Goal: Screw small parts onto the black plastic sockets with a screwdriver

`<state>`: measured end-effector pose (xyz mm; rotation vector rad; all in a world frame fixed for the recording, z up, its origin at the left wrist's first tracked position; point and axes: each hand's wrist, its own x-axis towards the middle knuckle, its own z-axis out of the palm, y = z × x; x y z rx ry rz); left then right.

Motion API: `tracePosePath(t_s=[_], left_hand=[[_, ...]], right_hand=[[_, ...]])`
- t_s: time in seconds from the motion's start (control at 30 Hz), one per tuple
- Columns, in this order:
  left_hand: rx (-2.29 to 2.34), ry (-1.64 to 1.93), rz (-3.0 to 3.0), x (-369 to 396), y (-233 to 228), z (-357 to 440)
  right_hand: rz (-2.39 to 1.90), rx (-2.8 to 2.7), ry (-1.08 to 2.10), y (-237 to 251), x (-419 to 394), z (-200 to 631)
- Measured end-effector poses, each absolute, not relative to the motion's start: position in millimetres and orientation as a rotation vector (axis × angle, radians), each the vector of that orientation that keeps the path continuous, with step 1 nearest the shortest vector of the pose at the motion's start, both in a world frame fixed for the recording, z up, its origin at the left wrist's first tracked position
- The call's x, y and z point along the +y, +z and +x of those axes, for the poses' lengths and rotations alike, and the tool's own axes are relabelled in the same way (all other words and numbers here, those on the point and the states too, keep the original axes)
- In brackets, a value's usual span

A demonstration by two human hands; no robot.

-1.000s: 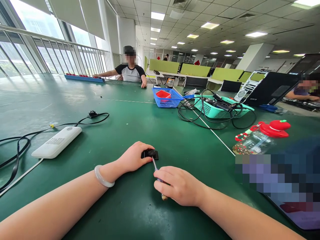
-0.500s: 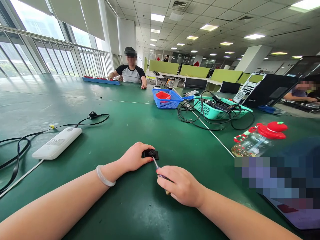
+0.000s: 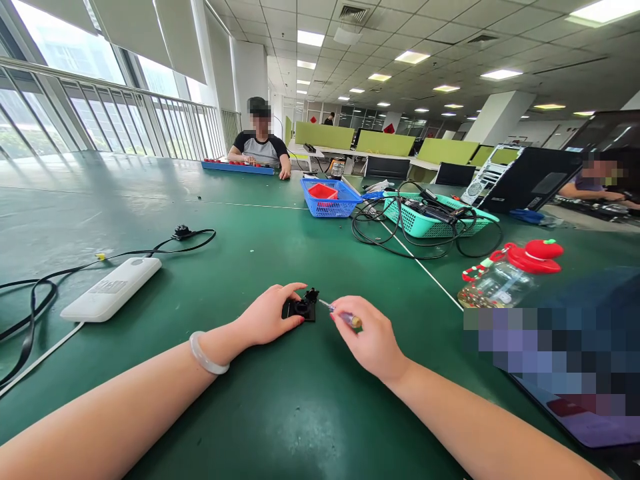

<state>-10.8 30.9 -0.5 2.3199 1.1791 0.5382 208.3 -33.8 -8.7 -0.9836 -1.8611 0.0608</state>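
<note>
Black component (image 3: 300, 309), small and square, is lying flat on the green table (image 3: 280, 413) just ahead of the person, with a small raised piece standing up at its far right corner. Left hand (image 3: 267, 315) is pinning it down, the grip closed over its left edge with thumb and fingers curled onto it. Right hand (image 3: 367, 337) is pinching a small screwdriver (image 3: 343, 315), the grip closed round the handle, the shaft lying nearly level and the tip pointing at the component's right side, close to it; contact cannot be told. Progress, as judged: the piece is being worked at one corner and appears partly opened or loosened, so the job is looking under way and not finished; no freed screws or separated parts are showing on the table. Further out: white power bank (image 3: 113, 289) with black cable (image 3: 35, 293) to the left, a bottle with red lid (image 3: 505, 273) to the right, a blue basket (image 3: 330, 197) and a teal basket (image 3: 435, 219) with wires beyond. Another person is sitting at the far end.
</note>
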Motion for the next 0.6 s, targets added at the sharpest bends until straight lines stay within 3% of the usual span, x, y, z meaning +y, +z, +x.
tracePosePath(t_s=[0.23,0.6], left_hand=[[1.135,0.507,2.352,31.3,0.0,-12.8],[1.143,0.453,2.338,34.2,1.3,-12.2]], right_hand=[[-1.0,-1.539,0.451,-11.7,-34.2,210.7],[-1.079,-1.55,0.616,-11.2,-27.1,206.7]])
